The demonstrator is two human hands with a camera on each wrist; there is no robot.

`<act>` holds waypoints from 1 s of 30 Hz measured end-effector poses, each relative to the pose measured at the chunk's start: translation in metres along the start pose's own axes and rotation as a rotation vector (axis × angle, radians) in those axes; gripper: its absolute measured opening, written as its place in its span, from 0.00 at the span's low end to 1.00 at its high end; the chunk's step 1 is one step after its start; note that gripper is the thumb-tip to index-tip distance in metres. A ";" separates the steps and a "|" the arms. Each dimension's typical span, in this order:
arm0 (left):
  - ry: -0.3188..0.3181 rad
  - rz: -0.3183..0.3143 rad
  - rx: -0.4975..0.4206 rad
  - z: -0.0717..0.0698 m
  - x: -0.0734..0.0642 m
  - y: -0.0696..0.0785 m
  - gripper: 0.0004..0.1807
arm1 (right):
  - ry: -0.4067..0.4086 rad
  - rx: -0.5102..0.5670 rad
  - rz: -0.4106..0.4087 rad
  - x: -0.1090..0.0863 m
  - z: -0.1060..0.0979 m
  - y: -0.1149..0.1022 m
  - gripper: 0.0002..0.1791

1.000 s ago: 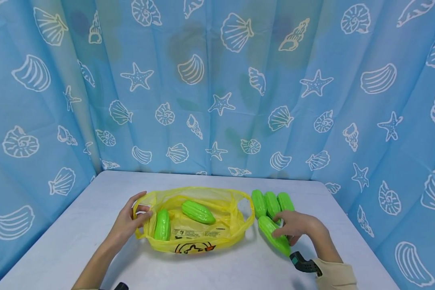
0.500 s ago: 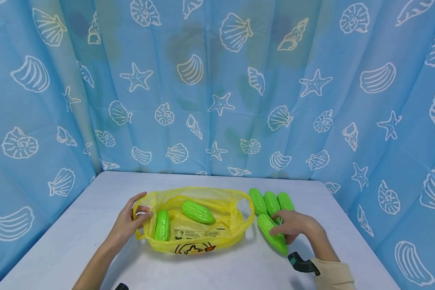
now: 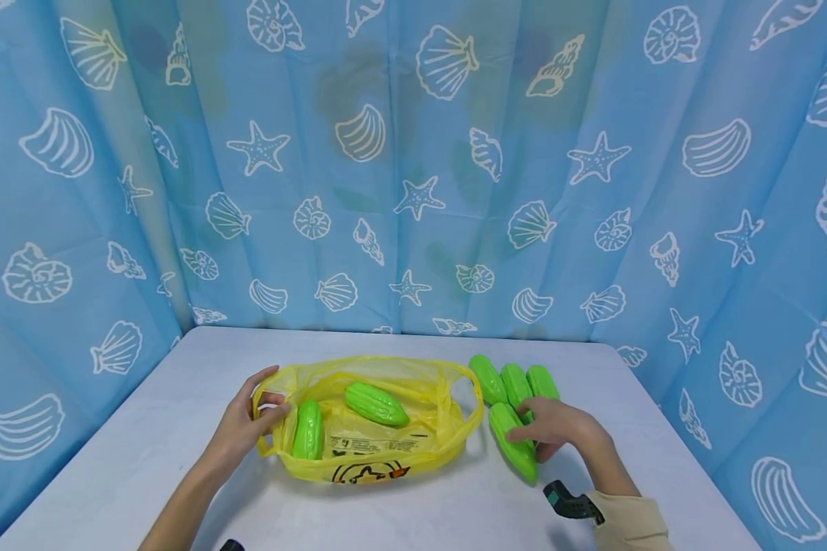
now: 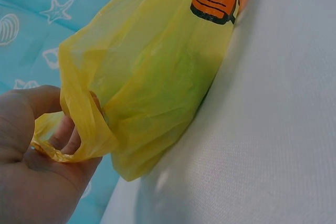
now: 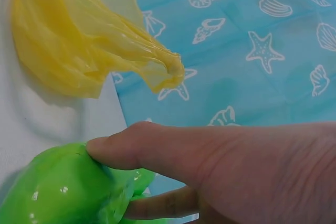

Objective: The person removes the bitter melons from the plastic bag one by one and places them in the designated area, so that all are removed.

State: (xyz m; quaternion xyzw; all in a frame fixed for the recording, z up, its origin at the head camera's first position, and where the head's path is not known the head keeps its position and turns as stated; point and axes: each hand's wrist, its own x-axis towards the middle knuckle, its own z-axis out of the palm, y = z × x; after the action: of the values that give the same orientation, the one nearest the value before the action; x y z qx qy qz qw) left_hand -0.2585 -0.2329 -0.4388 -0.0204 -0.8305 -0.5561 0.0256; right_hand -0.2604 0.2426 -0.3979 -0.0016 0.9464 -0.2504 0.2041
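A yellow plastic bag [image 3: 423,465] lies with its mouth spread wide. My left hand [image 3: 244,413] holds its left handle, with fingers through the loop; the left wrist view shows the handle [image 4: 84,124] across the fingers. Inside are two glossy green ridged gourds, one upright at the left [image 3: 308,430] and one slanted in the middle [image 3: 377,404]. Right of the bag, my right hand [image 3: 561,428] grips another such gourd [image 3: 512,448] between thumb and fingers. In the right wrist view the thumb presses the near side of that gourd [image 5: 58,192].
Three more green gourds [image 3: 488,379] lie side by side just behind the gripped one, by the bag's right handle [image 3: 478,402]. All rest on a white-covered table [image 3: 386,520]. A blue shell-patterned curtain [image 3: 413,229] hangs along the back and sides.
My right hand and the gripped gourd have shifted slightly left, toward the bag. The leftmost gourd behind has tilted to the left. My left hand and the bag stay in place.
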 end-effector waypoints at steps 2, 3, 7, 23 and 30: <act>0.001 -0.001 0.000 0.000 0.000 0.000 0.39 | -0.002 0.012 0.010 0.000 0.001 0.000 0.40; 0.001 -0.001 0.000 0.000 0.000 0.000 0.39 | -0.005 0.021 0.015 0.000 0.001 -0.001 0.40; -0.003 -0.001 -0.006 0.000 0.001 0.000 0.39 | -0.020 0.049 0.026 0.000 0.002 0.000 0.42; -0.010 0.000 -0.015 0.001 0.003 -0.001 0.39 | -0.036 0.075 0.033 -0.001 0.000 0.001 0.45; -0.007 0.002 -0.013 0.000 0.001 -0.002 0.39 | -0.039 0.074 0.028 -0.003 0.000 -0.002 0.44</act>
State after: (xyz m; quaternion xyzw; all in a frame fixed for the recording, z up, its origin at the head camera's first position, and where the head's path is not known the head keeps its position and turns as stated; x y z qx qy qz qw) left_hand -0.2601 -0.2331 -0.4406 -0.0233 -0.8270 -0.5613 0.0231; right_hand -0.2576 0.2408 -0.3958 0.0140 0.9323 -0.2821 0.2259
